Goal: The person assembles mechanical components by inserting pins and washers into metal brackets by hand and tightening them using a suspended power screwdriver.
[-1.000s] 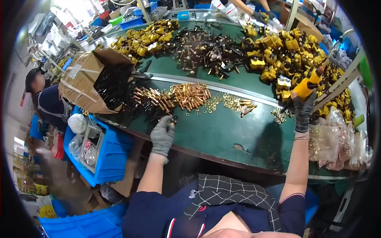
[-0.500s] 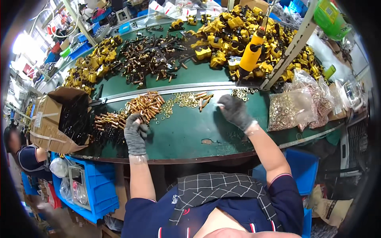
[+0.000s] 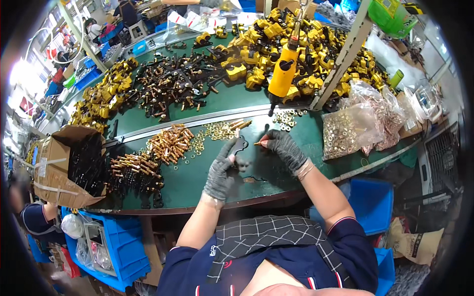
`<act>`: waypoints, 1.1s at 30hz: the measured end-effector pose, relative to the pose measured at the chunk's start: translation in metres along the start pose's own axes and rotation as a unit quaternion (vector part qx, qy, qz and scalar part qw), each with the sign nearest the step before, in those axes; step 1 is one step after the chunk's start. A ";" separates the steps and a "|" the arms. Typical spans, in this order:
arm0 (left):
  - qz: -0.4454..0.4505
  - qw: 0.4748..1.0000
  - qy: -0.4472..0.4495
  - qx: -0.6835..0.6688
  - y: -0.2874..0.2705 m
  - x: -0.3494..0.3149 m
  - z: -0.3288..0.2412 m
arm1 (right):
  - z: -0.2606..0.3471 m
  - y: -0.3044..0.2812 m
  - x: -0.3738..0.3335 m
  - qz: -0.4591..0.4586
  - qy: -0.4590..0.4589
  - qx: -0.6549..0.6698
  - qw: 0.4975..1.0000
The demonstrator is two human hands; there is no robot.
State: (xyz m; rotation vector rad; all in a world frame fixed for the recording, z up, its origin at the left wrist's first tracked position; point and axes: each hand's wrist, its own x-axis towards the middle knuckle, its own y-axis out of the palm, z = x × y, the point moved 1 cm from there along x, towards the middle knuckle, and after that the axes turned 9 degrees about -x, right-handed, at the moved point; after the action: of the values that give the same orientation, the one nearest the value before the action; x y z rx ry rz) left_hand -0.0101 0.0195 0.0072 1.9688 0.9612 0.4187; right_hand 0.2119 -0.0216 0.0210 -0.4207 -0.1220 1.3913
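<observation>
Gripping a dark part (image 3: 240, 145), the left hand (image 3: 220, 172) has left the pin pile (image 3: 170, 143), nearing the right hand (image 3: 285, 149), whose fingertips pinch a brass pin (image 3: 258, 143).

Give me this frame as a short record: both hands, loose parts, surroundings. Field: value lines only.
left hand: gloved, holds a dark part with a rounded end
right hand: gloved, pinches a small brass-coloured piece
contact: the held items are apart
surface: green tabletop
loose parts: copper-coloured pins, metal washers
beyond right hand: yellow power tool, nose down
left end: cardboard box, black pieces inside
right side: clear bag of small rings
</observation>
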 end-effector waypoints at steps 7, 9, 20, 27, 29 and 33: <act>0.062 0.985 -0.148 -0.060 0.028 0.006 0.018 | -0.009 0.012 -0.038 0.065 0.018 0.364 0.929; 0.024 0.986 -0.151 -0.059 0.028 0.005 0.023 | -0.001 0.017 -0.044 0.069 0.030 0.373 0.925; 0.040 0.968 -0.156 -0.193 0.035 -0.007 0.036 | 0.003 0.015 -0.054 0.036 0.008 0.131 0.991; -0.032 0.971 -0.127 -0.200 0.021 -0.008 0.048 | 0.007 0.031 -0.064 -0.155 -0.203 -0.146 0.956; 0.025 0.958 -0.149 -0.246 0.018 -0.007 0.050 | -0.008 0.035 -0.060 -0.212 -0.275 -0.245 0.905; -0.010 0.949 -0.165 -0.267 0.019 -0.008 0.053 | -0.006 0.028 -0.060 -0.188 -0.330 -0.273 0.884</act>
State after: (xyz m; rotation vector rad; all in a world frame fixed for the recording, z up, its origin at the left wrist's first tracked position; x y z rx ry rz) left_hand 0.0259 -0.0231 -0.0062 1.4709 0.5747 0.2875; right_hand 0.1768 -0.0778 0.0149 -0.3403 -1.1217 1.0438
